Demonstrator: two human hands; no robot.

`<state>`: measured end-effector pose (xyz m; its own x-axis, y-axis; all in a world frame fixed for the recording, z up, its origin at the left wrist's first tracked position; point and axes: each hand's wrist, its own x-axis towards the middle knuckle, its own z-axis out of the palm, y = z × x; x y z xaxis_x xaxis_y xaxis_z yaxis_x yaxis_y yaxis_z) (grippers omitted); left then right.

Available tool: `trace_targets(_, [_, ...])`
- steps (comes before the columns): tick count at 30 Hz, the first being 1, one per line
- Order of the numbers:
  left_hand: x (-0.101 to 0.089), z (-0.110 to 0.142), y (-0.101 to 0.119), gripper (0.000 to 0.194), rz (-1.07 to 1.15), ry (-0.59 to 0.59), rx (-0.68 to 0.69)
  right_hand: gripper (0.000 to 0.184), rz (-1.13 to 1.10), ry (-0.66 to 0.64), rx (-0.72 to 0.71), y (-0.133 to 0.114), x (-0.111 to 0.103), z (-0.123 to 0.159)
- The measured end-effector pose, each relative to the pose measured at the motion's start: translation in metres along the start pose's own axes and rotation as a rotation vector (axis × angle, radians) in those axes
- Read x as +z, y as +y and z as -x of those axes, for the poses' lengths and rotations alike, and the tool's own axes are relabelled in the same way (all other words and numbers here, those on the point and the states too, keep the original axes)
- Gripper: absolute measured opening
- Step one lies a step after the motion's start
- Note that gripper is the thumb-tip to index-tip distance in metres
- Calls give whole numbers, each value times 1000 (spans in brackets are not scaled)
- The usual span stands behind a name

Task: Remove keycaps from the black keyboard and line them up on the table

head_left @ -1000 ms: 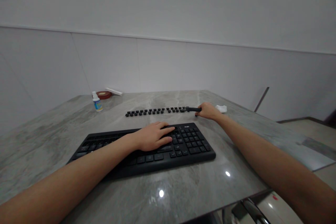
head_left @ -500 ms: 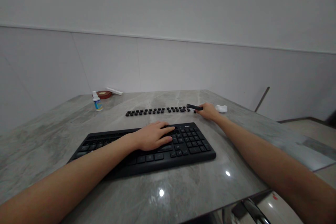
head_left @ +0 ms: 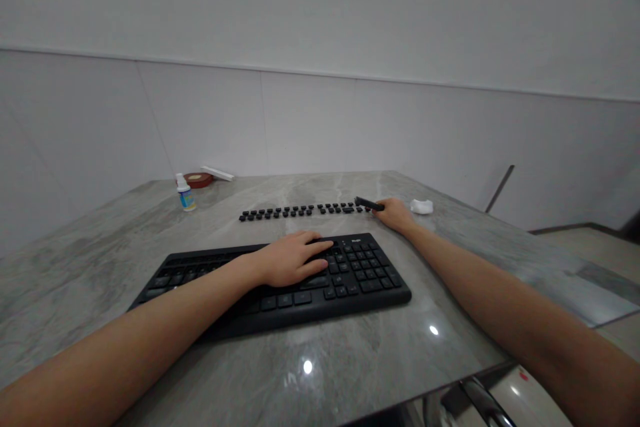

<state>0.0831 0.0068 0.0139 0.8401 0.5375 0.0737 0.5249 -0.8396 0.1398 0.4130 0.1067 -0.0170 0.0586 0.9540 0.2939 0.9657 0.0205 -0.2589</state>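
A black keyboard (head_left: 383, 283) lies across the grey marbled tabletop, with some upper keys off its board near the hand. My left hand (head_left: 295, 259) rests palm down on it, fingers spread and holding nothing. Beyond the keyboard, loose black keycaps (head_left: 303, 211) stand in two rows. At the right end of these rows my right hand (head_left: 395, 213) is closed around a slim black stick-like tool (head_left: 369, 204) that points left, just above the last keycaps. Its exact kind is too small to tell. Part of a keycap may sit under the fingers, but this is unclear.
A white spray bottle with a blue label (head_left: 187, 197) stands at the back left. Behind it lie a round reddish-brown box (head_left: 199, 181) and a white strip (head_left: 217, 173). A crumpled white wad (head_left: 422, 207) sits right of my right hand. A wall rises behind the table.
My right hand has shifted slightly left with the black tool, nearer the end of the keycap rows. My left hand has stayed still on the keyboard.
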Motion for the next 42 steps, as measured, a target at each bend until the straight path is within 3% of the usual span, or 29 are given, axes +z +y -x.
trace_targets(17, [2,-1,-1,53,-4,16,-1,29,-38,45,11,2,5,-2])
trace_targets(23, [4,-1,-3,54,4,18,5,30,-106,88,128,12,6,-10])
trace_targets(32, [4,1,-4,53,17,34,12,39,-99,192,425,35,2,-12])
trace_targets(42, [4,0,-3,51,18,50,12,36,-68,177,402,33,1,-11])
